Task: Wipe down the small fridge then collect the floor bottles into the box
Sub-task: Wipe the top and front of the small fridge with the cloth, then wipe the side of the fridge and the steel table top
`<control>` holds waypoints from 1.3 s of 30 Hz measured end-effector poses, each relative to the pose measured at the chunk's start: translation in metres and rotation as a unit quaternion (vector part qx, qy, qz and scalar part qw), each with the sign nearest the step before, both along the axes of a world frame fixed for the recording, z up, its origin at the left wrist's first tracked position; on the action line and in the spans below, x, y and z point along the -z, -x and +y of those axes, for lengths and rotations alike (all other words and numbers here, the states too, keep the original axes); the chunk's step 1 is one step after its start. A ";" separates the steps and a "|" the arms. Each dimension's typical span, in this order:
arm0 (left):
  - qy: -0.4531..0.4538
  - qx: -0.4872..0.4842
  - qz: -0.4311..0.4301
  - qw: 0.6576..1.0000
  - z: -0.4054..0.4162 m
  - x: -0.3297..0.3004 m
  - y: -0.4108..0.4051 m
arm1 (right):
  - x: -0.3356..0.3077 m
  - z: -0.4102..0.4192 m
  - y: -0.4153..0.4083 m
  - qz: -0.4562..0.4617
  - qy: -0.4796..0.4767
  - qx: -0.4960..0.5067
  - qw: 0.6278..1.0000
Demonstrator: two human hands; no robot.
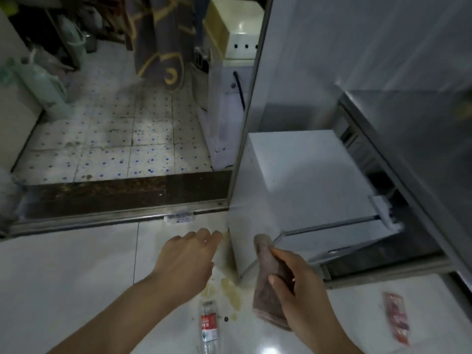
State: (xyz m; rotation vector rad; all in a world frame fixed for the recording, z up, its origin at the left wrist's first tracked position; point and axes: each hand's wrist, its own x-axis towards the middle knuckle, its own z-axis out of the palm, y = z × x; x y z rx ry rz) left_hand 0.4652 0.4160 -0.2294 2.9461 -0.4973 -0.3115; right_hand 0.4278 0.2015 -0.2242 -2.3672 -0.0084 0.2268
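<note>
Small fridge point(301, 180): white, low, tucked beside a tall steel cabinet point(408, 72); its right rear is hidden.
Right hand point(301, 290): gripping a brown cloth point(268, 284) at the fridge's near corner.
Left hand point(189, 259): fingers relaxed, empty, near the fridge's left side.
Red-label bottle point(209, 325): lying on the floor between the forearms, bottom cut off.
Clear bottle point(180, 217): blurred, against the door track beyond the left hand.

A red packet point(397, 318) lies on white floor tiles point(76, 272).

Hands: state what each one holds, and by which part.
The right hand grips a brown cloth around its middle, its top end against the small fridge. The left hand holds nothing, fingers stretched out.
</note>
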 end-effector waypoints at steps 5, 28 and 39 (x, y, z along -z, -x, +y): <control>0.001 0.051 -0.014 0.999 -0.025 -0.043 -0.043 | -0.037 -0.028 -0.032 -0.002 -0.004 0.067 0.998; 0.033 0.436 0.021 0.899 -0.070 -0.044 -0.264 | -0.042 -0.004 -0.135 0.028 -0.011 0.476 0.879; -0.034 0.571 0.032 0.820 -0.059 -0.017 -0.283 | -0.028 0.083 -0.090 0.006 0.004 0.654 0.756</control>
